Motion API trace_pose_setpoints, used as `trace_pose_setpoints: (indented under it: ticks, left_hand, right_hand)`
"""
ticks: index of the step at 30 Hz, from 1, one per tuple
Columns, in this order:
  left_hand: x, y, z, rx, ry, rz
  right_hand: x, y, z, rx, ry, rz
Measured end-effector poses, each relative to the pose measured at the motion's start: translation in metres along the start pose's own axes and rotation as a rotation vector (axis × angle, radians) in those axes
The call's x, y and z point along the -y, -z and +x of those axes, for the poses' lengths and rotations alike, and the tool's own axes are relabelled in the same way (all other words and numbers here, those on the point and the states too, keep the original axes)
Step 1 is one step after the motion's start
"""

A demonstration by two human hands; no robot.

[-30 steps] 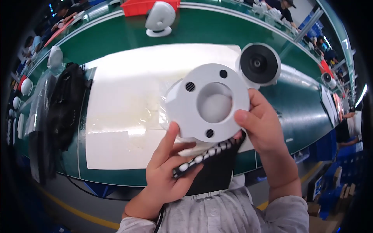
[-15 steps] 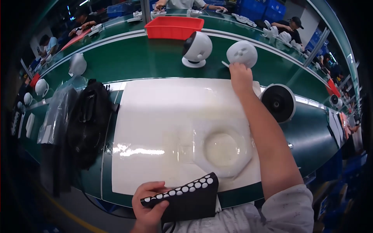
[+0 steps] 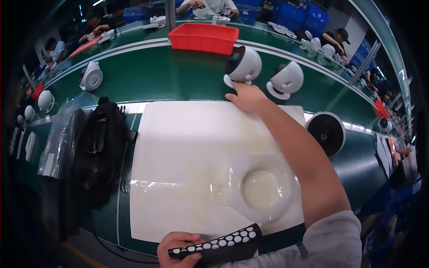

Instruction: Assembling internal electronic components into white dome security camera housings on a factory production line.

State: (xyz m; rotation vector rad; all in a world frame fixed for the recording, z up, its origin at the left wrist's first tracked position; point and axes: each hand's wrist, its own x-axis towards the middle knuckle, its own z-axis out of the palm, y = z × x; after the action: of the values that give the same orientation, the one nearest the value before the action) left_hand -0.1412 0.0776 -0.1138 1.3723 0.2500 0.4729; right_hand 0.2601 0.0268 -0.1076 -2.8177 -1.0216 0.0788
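My left hand [image 3: 181,251], low in the picture, grips a black sheet [image 3: 223,250] edged with rows of white round dots. My right hand [image 3: 249,96] reaches across to the far side. Its fingertips touch the base of a white round-headed device [image 3: 249,66] with a dark front, while the thumb is spread away from the base. To its right, a second white round device [image 3: 288,78] stands on a round foot. A white mat [image 3: 178,147] lies in front of me, carrying a translucent holder [image 3: 232,192] with a round recess.
A red bin [image 3: 203,39] stands at the back. On the left lie a black bag [image 3: 100,147] and a clear plastic bag [image 3: 62,134]. A black-faced round part [image 3: 326,134] sits beside my right forearm. Other people work at the far benches.
My right hand has left the right-hand device and moved left to the base of the other one. The right-hand device has turned and now stands upright. My left hand still holds the sheet.
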Motion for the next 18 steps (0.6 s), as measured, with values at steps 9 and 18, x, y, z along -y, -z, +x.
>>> trace_pose_setpoints:
  ticks: [9, 18]
  left_hand:
    - [0.002, -0.008, -0.002, -0.18, -0.012, 0.031]
    - [0.017, -0.008, -0.008, -0.025, -0.252, -0.048]
  right_hand:
    - [-0.001, 0.014, -0.007, -0.623, 0.243, -0.165]
    - [0.022, 0.093, -0.194, -0.5, 0.154, 1.047]
